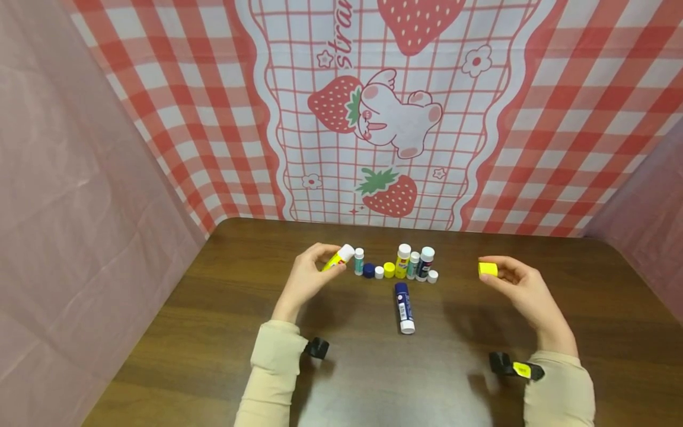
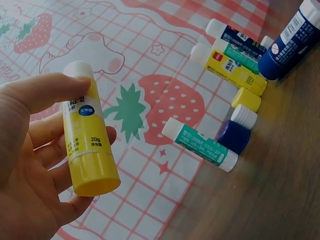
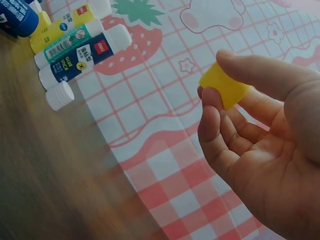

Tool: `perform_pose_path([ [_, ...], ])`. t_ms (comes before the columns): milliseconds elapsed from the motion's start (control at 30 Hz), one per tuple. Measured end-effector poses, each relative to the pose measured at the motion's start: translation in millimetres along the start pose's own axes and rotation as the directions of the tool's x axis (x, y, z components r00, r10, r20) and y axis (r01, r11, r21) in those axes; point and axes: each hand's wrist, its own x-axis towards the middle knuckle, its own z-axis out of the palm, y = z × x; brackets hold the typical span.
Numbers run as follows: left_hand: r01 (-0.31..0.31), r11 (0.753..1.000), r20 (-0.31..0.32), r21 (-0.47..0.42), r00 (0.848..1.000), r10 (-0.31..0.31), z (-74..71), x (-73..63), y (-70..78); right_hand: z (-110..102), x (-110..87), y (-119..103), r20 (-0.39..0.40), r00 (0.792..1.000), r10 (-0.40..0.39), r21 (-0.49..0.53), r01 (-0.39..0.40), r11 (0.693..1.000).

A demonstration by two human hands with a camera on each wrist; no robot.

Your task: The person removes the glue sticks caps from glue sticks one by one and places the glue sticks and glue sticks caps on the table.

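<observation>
My left hand (image 1: 304, 279) pinches a yellow glue stick (image 2: 95, 150) between thumb and fingers, tilted with its white end up. In the left wrist view its lower yellow end faces down, and the thumb covers part of the label. Over on the right, my right hand (image 1: 525, 290) holds a yellow cap (image 3: 220, 85) at its fingertips, above the table. The cap's inside is hidden. Nearest to the left hand stands a small green-and-white glue stick (image 1: 359, 262). The two hands are well apart.
A row on the brown table (image 1: 363, 379) holds a navy cap (image 1: 369, 270), white cap (image 1: 379, 272), yellow cap (image 1: 389, 270), upright yellow (image 1: 402, 262), green (image 1: 413, 266) and dark blue (image 1: 425, 264) glue sticks, and another white cap (image 1: 433, 276). A navy glue stick (image 1: 404, 305) lies in front.
</observation>
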Motion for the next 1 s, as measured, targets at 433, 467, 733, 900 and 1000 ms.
perform_pose_path([
  [433, -0.001, 0.999, -0.102, -0.046, 0.995, -0.003, 4.0, 2.0, -9.6, 13.7, 4.5, 0.7, 0.000, 0.998, 0.059, -0.011, -0.059, 0.998],
  [467, 0.002, 0.999, -0.105, -0.048, 0.994, -0.007, 4.3, 1.8, -9.8, 15.0, 4.7, 1.2, -0.002, 0.998, 0.068, -0.005, -0.068, 0.998],
  [733, 0.077, 0.997, -0.103, -0.020, 0.992, -0.079, 6.1, 1.6, -14.9, 23.2, 6.9, 10.4, 0.000, 0.998, 0.064, 0.008, -0.064, 0.998],
  [900, 0.101, 0.995, -0.098, -0.010, 0.990, -0.102, 6.4, 2.7, -18.4, 27.8, 8.1, 13.9, -0.004, 0.998, 0.055, -0.037, -0.055, 0.998],
  [1000, 0.112, 0.994, -0.094, 0.004, 0.989, -0.111, 6.5, 2.6, -20.0, 32.5, 9.7, 17.5, -0.009, 0.999, 0.053, -0.052, -0.054, 0.997],
])
